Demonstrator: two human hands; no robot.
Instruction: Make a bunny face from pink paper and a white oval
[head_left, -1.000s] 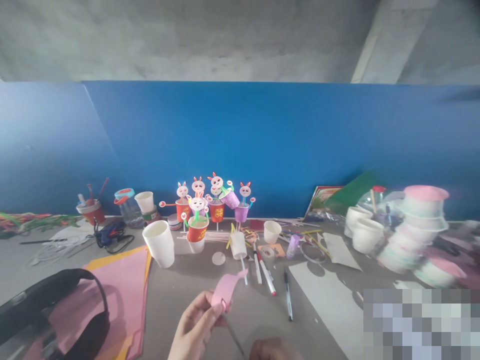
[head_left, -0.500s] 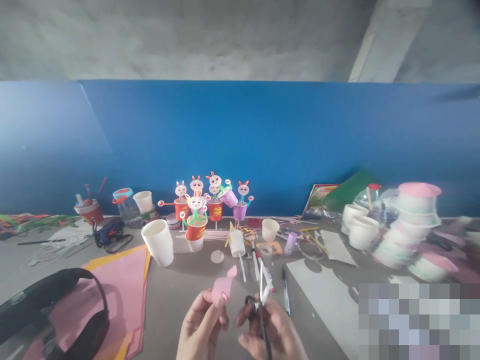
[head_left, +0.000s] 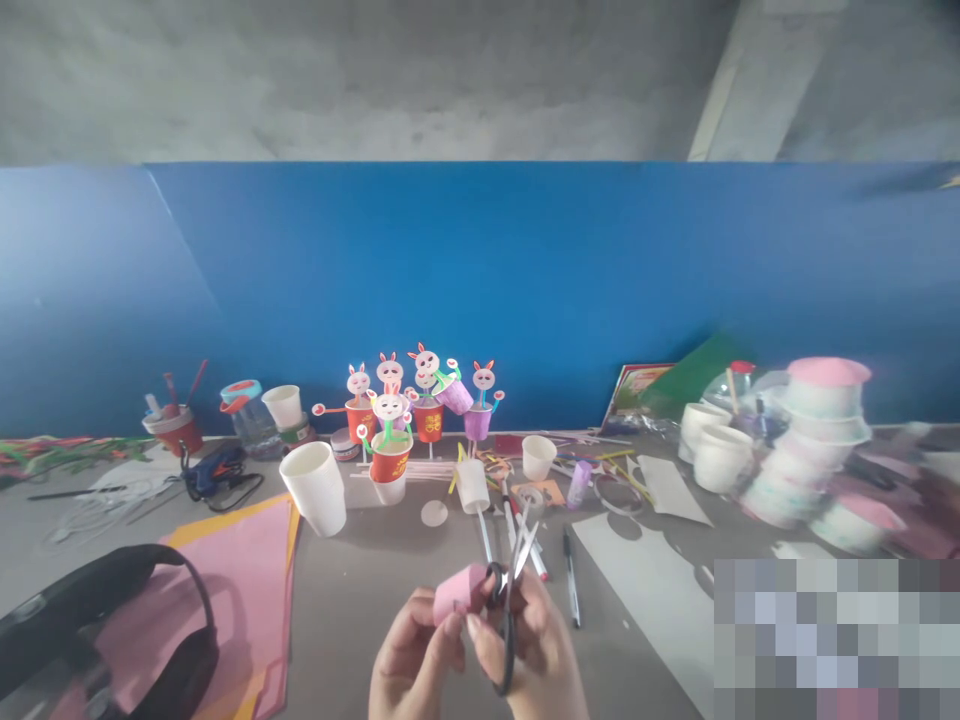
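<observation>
My left hand pinches a small strip of pink paper between thumb and fingers; the strip is bent over and carries a small dark mark. Close beside it, my right hand holds a pair of black-handled scissors, blades pointing up and away from me and slightly apart. The thumb and a finger of that hand reach the paper's right edge. Whether they grip the paper, I cannot tell. Beyond the hands lie a white paper disc and an upturned white paper cup on a straw.
Several bunny figures in cups stand by the blue partition. On the left are a tall white cup, pink paper sheets and headphones. To the right lie a pen, cut white paper and stacked cups.
My hands have come together. The right hand with the scissors has moved left to the pink paper, and the strip is now folded over toward the right hand.
</observation>
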